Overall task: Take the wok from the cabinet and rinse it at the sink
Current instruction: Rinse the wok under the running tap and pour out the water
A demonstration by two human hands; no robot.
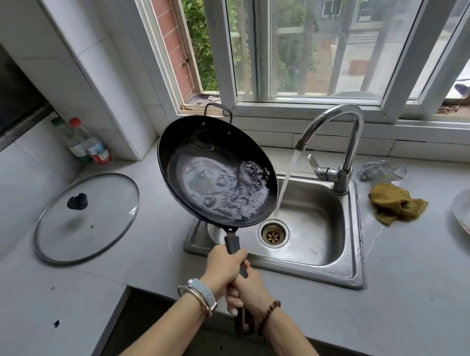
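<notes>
While the sink [318,235] at the back edge of the counter [406,287] catches running water [284,187], our wok [216,172] hangs tilted over its left side, water pooled inside: fetching done, rinsing underway, emptying left, we judge. Our left hand [224,265] and right hand [249,293] both clasp its handle [233,241].
</notes>
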